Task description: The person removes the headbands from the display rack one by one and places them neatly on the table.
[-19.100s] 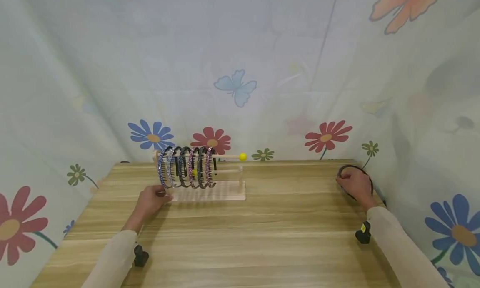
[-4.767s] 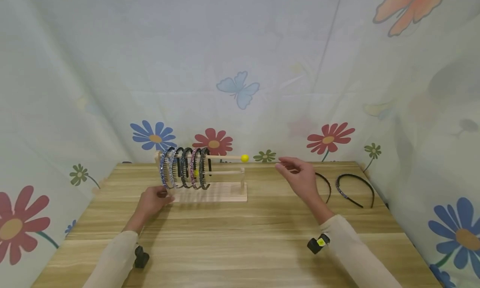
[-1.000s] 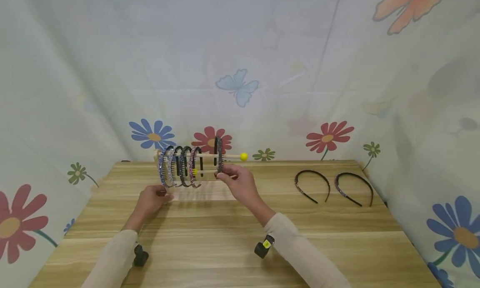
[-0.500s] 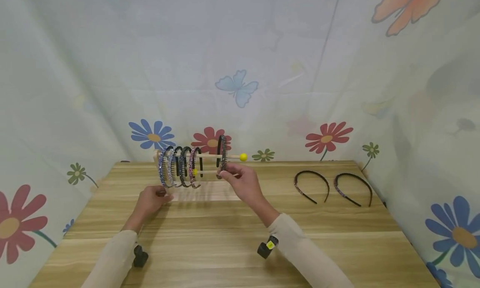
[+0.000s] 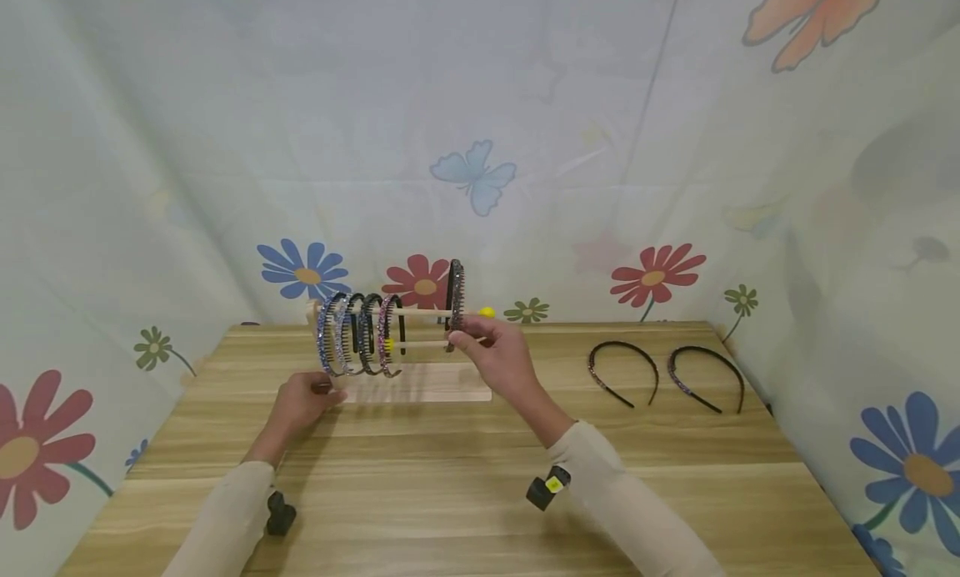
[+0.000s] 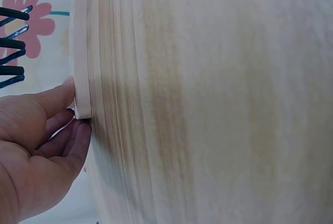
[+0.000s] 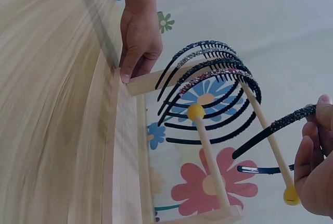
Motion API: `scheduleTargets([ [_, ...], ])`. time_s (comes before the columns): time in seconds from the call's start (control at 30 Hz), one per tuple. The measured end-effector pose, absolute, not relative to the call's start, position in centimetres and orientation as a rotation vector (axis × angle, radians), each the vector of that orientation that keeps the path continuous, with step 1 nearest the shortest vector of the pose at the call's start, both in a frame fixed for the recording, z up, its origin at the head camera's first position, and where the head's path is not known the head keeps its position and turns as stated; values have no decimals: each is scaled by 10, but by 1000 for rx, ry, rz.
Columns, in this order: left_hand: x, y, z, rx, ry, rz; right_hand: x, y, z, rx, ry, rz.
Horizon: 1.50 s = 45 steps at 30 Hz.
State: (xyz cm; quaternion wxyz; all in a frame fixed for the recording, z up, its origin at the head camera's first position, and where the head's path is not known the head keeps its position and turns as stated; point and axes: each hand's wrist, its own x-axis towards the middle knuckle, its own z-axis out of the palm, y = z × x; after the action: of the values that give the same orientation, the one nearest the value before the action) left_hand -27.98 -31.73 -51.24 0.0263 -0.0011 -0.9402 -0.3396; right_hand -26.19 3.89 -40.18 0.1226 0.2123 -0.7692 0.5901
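My right hand [image 5: 498, 356] pinches a dark glittery headband [image 5: 457, 289] by its lower part, near the yellow-balled end of the upper rod on a wooden headband stand [image 5: 450, 385]. In the right wrist view, the held headband [image 7: 276, 126] still straddles that rod, its two ends pointing toward the stand's other end. Several sparkly headbands [image 7: 208, 73] with comb teeth, blue, silver, dark and pink, hang on the rod farther left. My left hand [image 5: 303, 398] grips the left end of the stand's base [image 6: 81, 52], thumb on its upper face and fingertips at its end.
Two headbands [image 5: 624, 343] lie side by side on the wood-grain table [image 5: 420, 494] at the right, open ends toward me. A lower rod with a yellow ball [image 7: 196, 112] runs beneath the upper one. A floral curtain [image 5: 570, 227] hangs behind the table.
Since the first frame, two headbands have come to lie on the table at right. In the last second my right hand slid the dark headband rightward and slightly up along the rod.
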Motion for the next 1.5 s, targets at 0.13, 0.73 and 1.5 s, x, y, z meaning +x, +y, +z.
scheduleTargets([
  [0.13,-280,-317,-512,-4,-2904,-1052,-262,45,-398,606,-2232,1720],
  [0.73,-278,-315,-509,7,-2908,-1031,-265,69,-385,553,-2225,1651],
  [1.5,-278,-316,-511,-10,-2895,-1038,-270,96,-400,490,-2243,1594],
])
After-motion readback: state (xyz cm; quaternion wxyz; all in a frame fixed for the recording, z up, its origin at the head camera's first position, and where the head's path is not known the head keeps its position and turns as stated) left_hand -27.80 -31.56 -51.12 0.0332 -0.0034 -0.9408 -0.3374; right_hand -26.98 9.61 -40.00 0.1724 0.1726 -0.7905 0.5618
